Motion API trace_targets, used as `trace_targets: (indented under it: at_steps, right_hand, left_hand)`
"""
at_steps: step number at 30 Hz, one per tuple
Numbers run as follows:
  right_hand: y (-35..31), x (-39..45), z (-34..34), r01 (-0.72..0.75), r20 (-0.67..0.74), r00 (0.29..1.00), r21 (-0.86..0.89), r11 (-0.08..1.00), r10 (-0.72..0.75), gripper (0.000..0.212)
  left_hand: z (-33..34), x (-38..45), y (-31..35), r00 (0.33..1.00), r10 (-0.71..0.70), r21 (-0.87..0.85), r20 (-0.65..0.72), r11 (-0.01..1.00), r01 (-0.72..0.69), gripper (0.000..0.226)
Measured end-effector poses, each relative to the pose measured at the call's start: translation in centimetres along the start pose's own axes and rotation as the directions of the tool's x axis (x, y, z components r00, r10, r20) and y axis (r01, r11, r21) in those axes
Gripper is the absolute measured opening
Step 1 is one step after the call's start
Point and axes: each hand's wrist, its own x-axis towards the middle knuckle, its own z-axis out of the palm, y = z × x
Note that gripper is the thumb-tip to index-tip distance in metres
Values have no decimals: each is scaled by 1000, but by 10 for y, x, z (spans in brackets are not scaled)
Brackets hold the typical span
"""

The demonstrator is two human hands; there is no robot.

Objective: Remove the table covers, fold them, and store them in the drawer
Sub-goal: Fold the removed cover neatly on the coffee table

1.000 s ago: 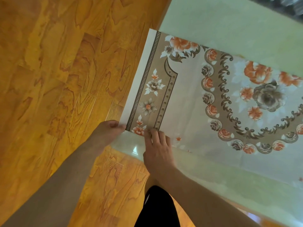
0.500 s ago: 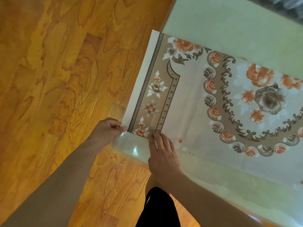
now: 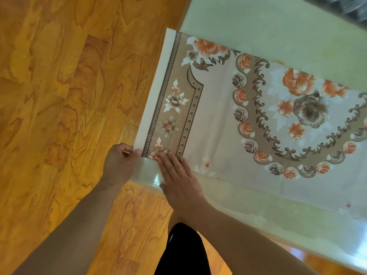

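A floral table cover (image 3: 216,116), pale grey with orange and brown flowers and a brown border, lies spread on a pale green glossy table (image 3: 258,203). Its left edge hangs just past the table's left side. My left hand (image 3: 119,165) pinches the cover's near-left corner at the table's corner, fingers curled. My right hand (image 3: 178,179) lies flat beside it, straight fingers pressing the cover's near edge onto the table.
An orange-brown wooden floor (image 3: 59,116) fills the left and bottom of the view. My dark-clothed leg (image 3: 182,253) stands at the table's near edge. Something dark and blurred (image 3: 345,8) sits at the far right beyond the table.
The view has shifted a little. My right hand has flattened and slid slightly along the cover's near edge. My left hand keeps its pinch on the corner.
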Motion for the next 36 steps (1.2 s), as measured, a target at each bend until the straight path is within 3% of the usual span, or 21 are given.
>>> trace_targets:
  at_steps: [7, 11, 12, 14, 16, 17, 19, 22, 25, 26, 29, 32, 33, 36]
  right_hand:
    - [96, -118, 33, -150, 42, 988, -10, 989, 151, 68]
    - [145, -181, 47, -310, 95, 946, -15, 951, 310, 66]
    - [148, -185, 51, -317, 102, 943, -2, 948, 315, 66]
    - [147, -185, 55, -316, 105, 945, 35, 948, 311, 68]
    - [146, -183, 58, -314, 86, 948, 80, 946, 308, 68]
    - [146, -183, 59, -309, 61, 951, 109, 945, 303, 68]
    - [152, -184, 61, -261, -4, 964, 165, 951, 265, 68]
    - [176, -199, 71, -212, -73, 970, 201, 956, 230, 69]
    - [227, -251, 89, -256, -59, 961, 173, 951, 270, 69]
    - [247, -275, 95, -285, -50, 954, 159, 945, 296, 69]
    - [313, -357, 113, -494, -30, 861, 187, 849, 507, 68]
    - [371, -438, 125, -764, 102, 628, 270, 586, 772, 71]
    - [382, -455, 127, -795, 139, 587, 284, 535, 798, 71]
    - [394, -471, 133, -793, 147, 571, 356, 495, 808, 69]
  left_hand:
    - [10, -5, 11, 999, 22, 83, -48, 996, -18, 14]
    - [19, -10, 8, 984, 34, 206, -176, 979, 3, 15]
    - [24, -19, 10, 966, 86, 304, -243, 953, -8, 18]
    - [48, -49, 22, 878, 385, 535, -284, 824, -188, 33]
    - [96, -93, 45, 746, 665, 561, 41, 603, -567, 38]
    - [127, -114, 51, 653, 710, 480, 265, 490, -728, 39]
    - [181, -152, 57, 525, 651, 402, 549, 345, -848, 48]
    - [220, -170, 47, 556, 553, 521, 621, 239, -819, 63]
    - [227, -172, 35, 541, 415, 625, 732, -91, -775, 68]
    - [230, -172, 35, 547, 391, 631, 740, -122, -766, 67]
    - [240, -186, 47, 644, 358, 703, 676, -52, -709, 68]
    - [251, -209, 54, 705, 361, 753, 610, 15, -658, 73]
    - [254, -215, 55, 724, 354, 766, 592, 34, -642, 73]
    - [265, -221, 56, 786, 330, 825, 523, 35, -564, 72]
